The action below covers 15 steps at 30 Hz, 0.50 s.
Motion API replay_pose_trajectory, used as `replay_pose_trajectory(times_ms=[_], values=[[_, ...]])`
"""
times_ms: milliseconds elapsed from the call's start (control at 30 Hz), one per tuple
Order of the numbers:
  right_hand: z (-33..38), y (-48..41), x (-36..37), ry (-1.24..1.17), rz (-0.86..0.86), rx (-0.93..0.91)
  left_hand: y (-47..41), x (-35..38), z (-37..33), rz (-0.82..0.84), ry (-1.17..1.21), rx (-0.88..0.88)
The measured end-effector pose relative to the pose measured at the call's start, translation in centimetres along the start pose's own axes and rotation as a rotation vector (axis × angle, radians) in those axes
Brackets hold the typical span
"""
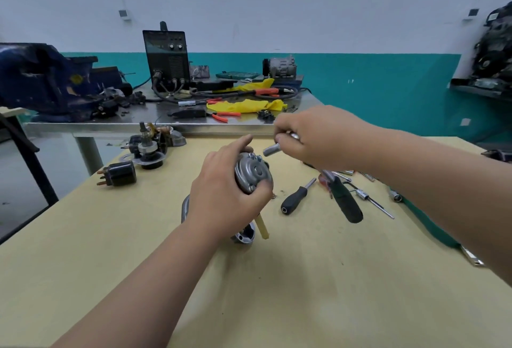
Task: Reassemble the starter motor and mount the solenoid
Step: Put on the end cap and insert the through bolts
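Note:
My left hand (225, 195) grips the starter motor body (253, 173), which stands tilted on the yellow table (138, 250) with its silver end cap facing up and right. Small bolt heads show at the cap's top edge. My right hand (313, 137) holds a ratchet wrench: its silver socket (273, 150) points at the bolts just above the cap, and its dark handle (345, 201) hangs down to the right. The black solenoid (120, 173) with copper terminals lies at the table's left edge. The motor's lower housing (245, 234) is partly hidden by my left wrist.
An armature and other starter parts (151, 144) sit at the table's far left. A black-handled driver (296, 199), extension bars and sockets (368, 195) lie to the right. Behind stands a steel bench (155, 126) with a blue vise (47, 82), a welder (166, 58), pliers and yellow rags.

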State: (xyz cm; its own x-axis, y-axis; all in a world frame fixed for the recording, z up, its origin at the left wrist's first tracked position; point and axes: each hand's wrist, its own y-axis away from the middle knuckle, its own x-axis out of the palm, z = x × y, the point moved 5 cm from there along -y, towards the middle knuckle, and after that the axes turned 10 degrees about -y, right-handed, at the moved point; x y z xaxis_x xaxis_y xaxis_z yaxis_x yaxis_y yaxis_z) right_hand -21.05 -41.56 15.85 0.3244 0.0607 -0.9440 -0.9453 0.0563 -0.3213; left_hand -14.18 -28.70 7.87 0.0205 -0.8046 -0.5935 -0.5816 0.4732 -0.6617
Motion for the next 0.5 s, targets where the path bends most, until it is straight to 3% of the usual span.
replay_pose_trajectory(times_ms=[200,367,500], values=[[0.8,-0.4,0.8,0.063,0.014,-0.120,0.3,-0.8,-0.1,0.020,0.076,-0.017],[1.8,-1.1,0.2,0.338,0.012,-0.262,-0.5,-0.9,-0.2,0.134,0.115,-0.040],[2.0,-1.1,0.5,0.370,0.043,-0.303,-1.2,-0.8,-0.2,0.275,0.092,-0.059]])
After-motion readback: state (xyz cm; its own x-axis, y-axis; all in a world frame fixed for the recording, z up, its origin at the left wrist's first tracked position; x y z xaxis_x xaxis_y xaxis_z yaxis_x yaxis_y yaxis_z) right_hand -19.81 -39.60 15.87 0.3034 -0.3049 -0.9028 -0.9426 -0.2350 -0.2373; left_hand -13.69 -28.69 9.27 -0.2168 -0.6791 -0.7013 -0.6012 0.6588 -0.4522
